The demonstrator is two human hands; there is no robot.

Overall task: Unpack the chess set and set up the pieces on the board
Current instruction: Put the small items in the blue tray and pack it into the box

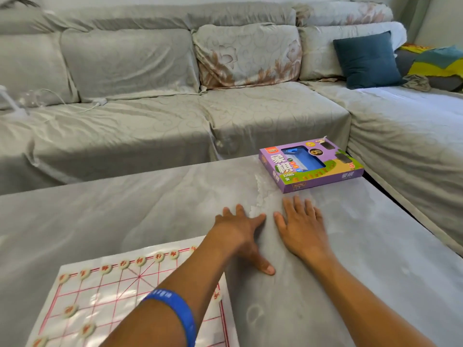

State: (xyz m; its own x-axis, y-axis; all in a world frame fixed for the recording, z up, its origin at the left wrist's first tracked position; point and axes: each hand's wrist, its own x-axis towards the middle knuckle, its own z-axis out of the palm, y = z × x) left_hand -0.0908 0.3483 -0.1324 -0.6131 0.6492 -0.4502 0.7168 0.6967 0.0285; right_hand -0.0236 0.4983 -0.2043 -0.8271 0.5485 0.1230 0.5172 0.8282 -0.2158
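Both hands, left hand [240,229] and right hand [303,229], lie flat and empty on the bench [150,209]. Just beyond them the box [310,164] looks light and stiff; grip its long sides.

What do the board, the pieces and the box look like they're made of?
Board: probably thin glossy paper or plastic sheet; it lies flat and shows glare. Pieces: pale smooth discs, perhaps plastic or wood; too blurred to say. Box: printed cardboard with a clear window.
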